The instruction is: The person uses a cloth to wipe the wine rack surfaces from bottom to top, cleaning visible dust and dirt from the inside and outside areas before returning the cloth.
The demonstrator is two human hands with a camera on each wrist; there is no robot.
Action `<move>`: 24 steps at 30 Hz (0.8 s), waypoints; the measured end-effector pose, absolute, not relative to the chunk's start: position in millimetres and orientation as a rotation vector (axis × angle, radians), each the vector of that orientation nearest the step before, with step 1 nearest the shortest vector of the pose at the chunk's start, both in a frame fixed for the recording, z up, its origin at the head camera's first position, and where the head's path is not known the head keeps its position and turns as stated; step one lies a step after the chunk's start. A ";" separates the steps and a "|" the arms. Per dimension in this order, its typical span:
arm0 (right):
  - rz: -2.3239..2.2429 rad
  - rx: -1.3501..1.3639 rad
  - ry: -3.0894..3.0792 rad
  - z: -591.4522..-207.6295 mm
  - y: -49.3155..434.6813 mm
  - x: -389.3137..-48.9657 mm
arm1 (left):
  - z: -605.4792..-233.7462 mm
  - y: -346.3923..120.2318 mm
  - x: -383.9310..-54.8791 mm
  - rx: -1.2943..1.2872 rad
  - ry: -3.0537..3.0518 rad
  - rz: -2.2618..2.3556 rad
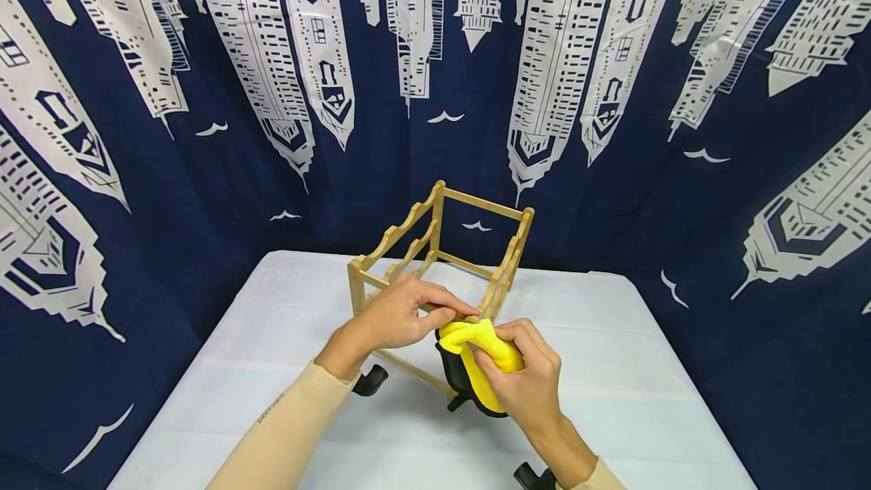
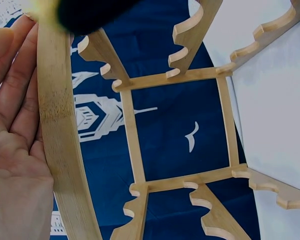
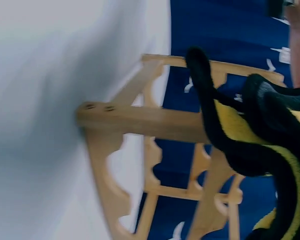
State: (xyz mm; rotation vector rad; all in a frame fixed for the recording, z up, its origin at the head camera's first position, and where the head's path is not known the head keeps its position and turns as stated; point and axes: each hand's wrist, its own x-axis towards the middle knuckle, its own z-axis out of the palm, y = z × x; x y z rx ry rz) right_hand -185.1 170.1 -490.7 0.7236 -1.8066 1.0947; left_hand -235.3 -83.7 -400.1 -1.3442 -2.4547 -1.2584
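Note:
A light wooden rack (image 1: 486, 203) with scalloped rails stands on the table in the head view. My left hand (image 1: 401, 314) lies against its near top bar (image 2: 62, 115), fingers straight along the wood in the left wrist view. In my right hand (image 1: 534, 378) is a bunched yellow cloth with a black border (image 1: 485, 380), gripped between thumb and fingers. The cloth touches the near bar, close to the left fingertips. Folds of the cloth (image 3: 238, 124) hide part of that bar in the right wrist view, where the right hand's grip is mostly out of sight.
A white-covered table (image 1: 612, 407) lies under the rack. Behind and around it hangs a dark blue curtain (image 1: 408, 157) printed with white buildings and birds. Black wrist-worn devices show beside the left wrist (image 1: 370, 381) and the right wrist (image 1: 534, 477).

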 end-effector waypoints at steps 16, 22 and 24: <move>0.889 0.687 -2.551 -559.2 178.1 -174.4 | -402.4 -83.7 -233.8 -1.321 -2.461 -1.223; 0.804 0.661 -2.672 -567.5 177.6 -178.7 | -402.7 -82.7 -234.0 -1.339 -2.436 -1.225; 0.789 0.661 -2.678 -566.6 177.9 -179.7 | -402.8 -82.1 -234.3 -1.338 -2.425 -1.224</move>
